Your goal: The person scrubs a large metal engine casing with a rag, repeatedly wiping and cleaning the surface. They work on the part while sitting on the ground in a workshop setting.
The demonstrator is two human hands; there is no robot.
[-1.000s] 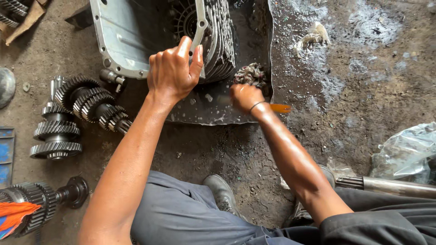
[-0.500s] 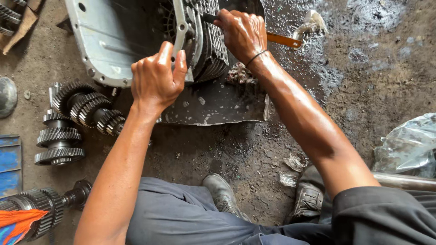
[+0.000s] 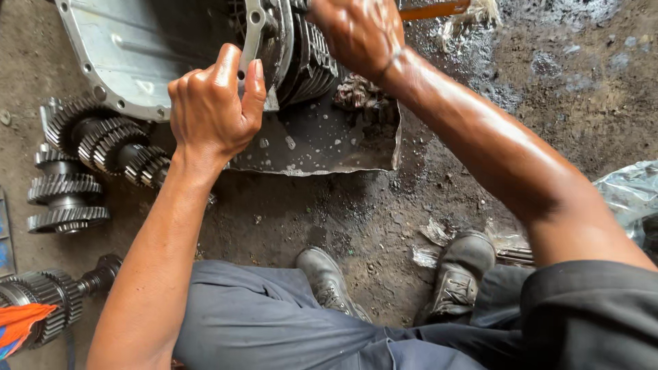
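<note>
While the left hand (image 3: 212,103) curls around the flange edge of a grey metal gearbox housing (image 3: 137,48) lying on a dirty metal sheet (image 3: 322,140), the right hand (image 3: 360,34) is closed around an orange-handled tool (image 3: 432,10) at the housing's ribbed side. Loose gear shafts (image 3: 103,144) lie on the oily ground just left of the housing, beside the left forearm.

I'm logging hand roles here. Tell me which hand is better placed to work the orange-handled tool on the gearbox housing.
Right. The right hand already grips the orange-handled tool at the top of the gearbox housing. The left hand is busy, clasped on the housing's flange, likely steadying it.
</note>
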